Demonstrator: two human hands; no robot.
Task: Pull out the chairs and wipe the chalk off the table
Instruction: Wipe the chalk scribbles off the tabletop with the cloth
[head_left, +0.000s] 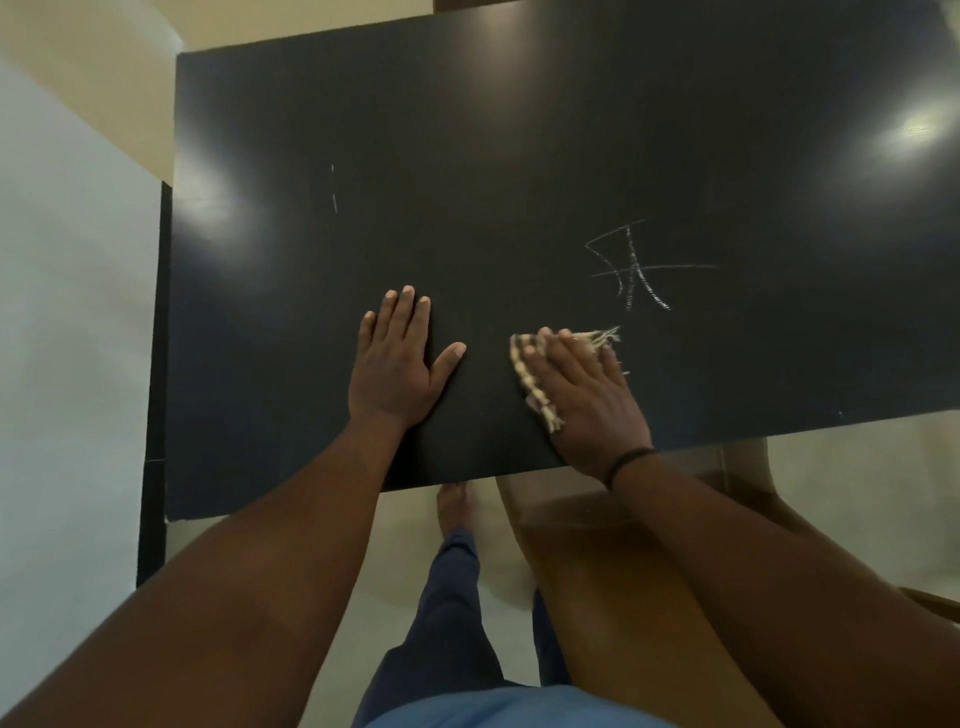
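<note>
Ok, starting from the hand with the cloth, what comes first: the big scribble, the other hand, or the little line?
From the right hand:
1. Left hand, beside it on the left.
2. Big chalk scribble, up and right; nearly a tie with the left hand.
3. Little chalk line, far upper left.

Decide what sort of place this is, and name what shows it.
Probably a room in a home, perhaps a dining area: a dark table bearing chalk marks, a wooden chair pulled out beside it, and a pale tiled floor.

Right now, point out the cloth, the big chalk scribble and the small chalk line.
cloth (525, 371): head view, striped left edge.
big chalk scribble (631, 270): head view, crossing strokes.
small chalk line (334, 189): head view, mid-stroke.
</note>
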